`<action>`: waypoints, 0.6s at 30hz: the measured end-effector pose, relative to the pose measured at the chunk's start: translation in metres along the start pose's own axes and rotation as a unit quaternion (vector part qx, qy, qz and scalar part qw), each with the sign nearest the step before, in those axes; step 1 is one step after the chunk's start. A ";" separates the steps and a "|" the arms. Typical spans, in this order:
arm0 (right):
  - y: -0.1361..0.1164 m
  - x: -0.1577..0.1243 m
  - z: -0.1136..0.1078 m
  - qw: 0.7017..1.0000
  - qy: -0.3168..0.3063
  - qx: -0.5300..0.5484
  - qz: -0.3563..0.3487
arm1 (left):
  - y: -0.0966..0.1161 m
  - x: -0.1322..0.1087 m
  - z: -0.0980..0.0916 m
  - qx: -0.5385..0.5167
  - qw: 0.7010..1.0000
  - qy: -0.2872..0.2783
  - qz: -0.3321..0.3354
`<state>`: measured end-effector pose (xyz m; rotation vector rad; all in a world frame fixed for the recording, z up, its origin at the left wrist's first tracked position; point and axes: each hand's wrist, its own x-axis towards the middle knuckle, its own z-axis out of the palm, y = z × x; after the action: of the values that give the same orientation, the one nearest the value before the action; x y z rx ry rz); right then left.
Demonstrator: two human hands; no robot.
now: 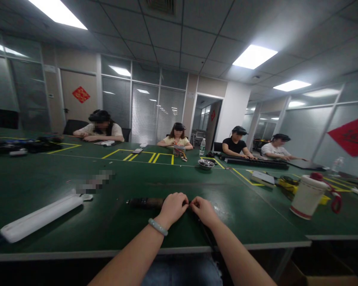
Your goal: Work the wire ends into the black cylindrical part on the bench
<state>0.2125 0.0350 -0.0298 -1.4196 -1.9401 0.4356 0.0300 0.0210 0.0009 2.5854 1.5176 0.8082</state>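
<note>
Cylinder [147, 203], dark and slim, lies at the lower centre of the frame, partly behind our left hand [173, 208]. Our right hand [203, 210] sits just beside it, both curled inward; we cannot tell whether either grips the dark strip [204, 230] slanting across the green table [122, 234].
</note>
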 end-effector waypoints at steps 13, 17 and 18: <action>-0.001 0.000 0.003 1.000 0.004 0.016 -0.014 | 0.002 -0.001 -0.001 0.013 1.000 -0.009 0.005; -0.006 0.000 0.000 1.000 0.007 0.012 -0.026 | 0.001 0.000 -0.001 0.015 1.000 -0.009 0.003; -0.008 -0.001 -0.001 0.999 0.010 0.007 -0.037 | 0.001 0.000 0.000 0.016 1.000 -0.008 0.004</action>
<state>0.2078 0.0314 -0.0247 -1.3325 -1.9628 0.3979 0.0302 0.0203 0.0010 2.6145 1.5299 0.7701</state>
